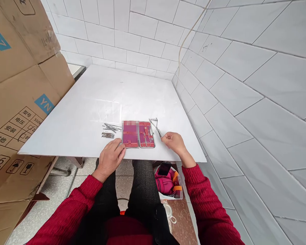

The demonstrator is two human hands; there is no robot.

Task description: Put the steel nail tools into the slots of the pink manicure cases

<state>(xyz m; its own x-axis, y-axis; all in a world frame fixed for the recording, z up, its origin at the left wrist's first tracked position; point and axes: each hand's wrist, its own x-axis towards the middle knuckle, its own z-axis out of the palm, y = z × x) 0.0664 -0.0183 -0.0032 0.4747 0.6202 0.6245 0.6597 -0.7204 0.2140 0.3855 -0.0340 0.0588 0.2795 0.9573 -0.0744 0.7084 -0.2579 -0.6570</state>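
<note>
An open manicure case (pixel 130 139) with a red and purple lining lies near the table's front edge. Its right half holds small scissors (pixel 146 144) and other slim metal tools. My left hand (pixel 111 154) grips the case at its near left corner, thumb and fingers at the edge. Between the closed fingertips of my right hand (pixel 173 141) is the handle of a metal eyelash curler (pixel 155 125), its wide frame pointing away from me, just right of the case. Nail clippers (pixel 107 135) lie left of the case, with several thin metal tools (pixel 112 127) in a loose pile behind them.
The white tabletop (pixel 132 88) meets tiled walls behind and on the right. A large cardboard box (pixel 22 102) stands along the left. Below the front edge, a white bin (pixel 180 194) holds pink cloth and a black phone (pixel 164 168). A cable (pixel 183 41) runs down the corner.
</note>
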